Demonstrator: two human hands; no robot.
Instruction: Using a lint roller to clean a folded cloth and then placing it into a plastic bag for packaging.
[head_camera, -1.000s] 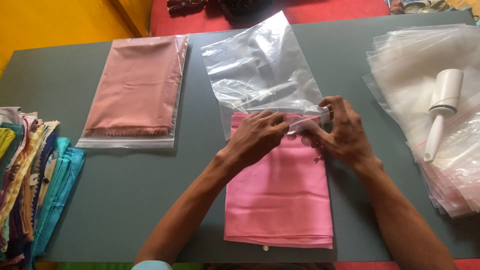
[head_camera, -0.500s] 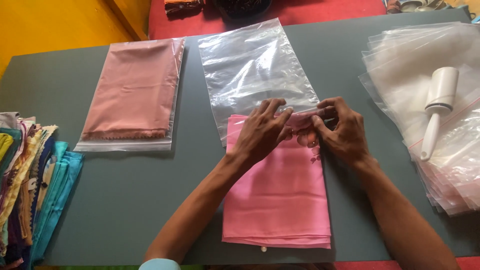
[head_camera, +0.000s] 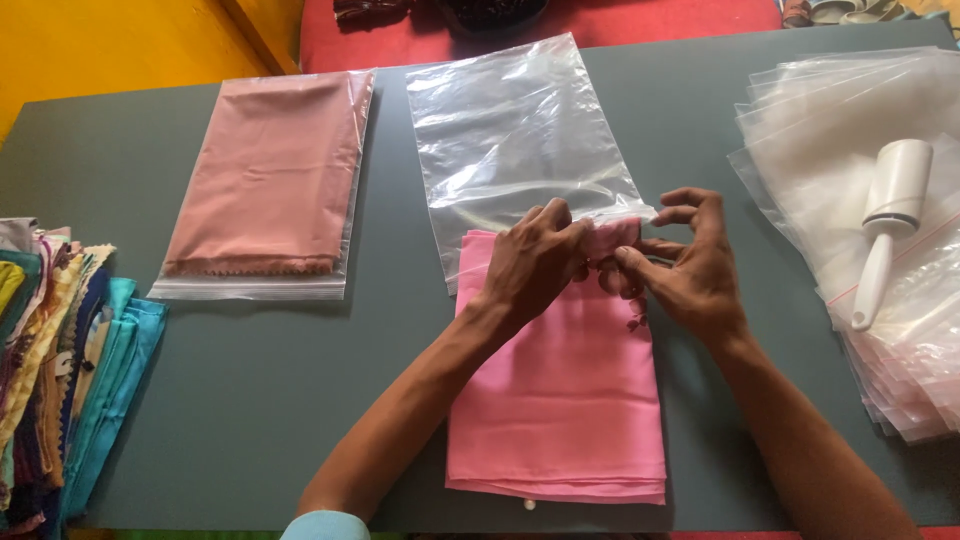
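A folded pink cloth (head_camera: 560, 400) lies on the grey table (head_camera: 250, 400) in front of me. Its far edge meets the mouth of a clear plastic bag (head_camera: 510, 140) that lies flat beyond it. My left hand (head_camera: 535, 262) presses on the cloth's top edge and pinches the bag's opening. My right hand (head_camera: 690, 268) grips the bag's rim and the cloth's corner beside it, fingers curled. The two hands almost touch.
A dusty-pink cloth sealed in a clear bag (head_camera: 265, 185) lies at the left. A stack of colourful folded fabrics (head_camera: 60, 360) sits at the left edge. At the right is a pile of clear bags (head_camera: 870, 200) with a white lint roller (head_camera: 885, 225) on top.
Both hands have shifted slightly along the bag's mouth, and the right hand's fingers have spread and curled more. The cloth and bag stay in place.
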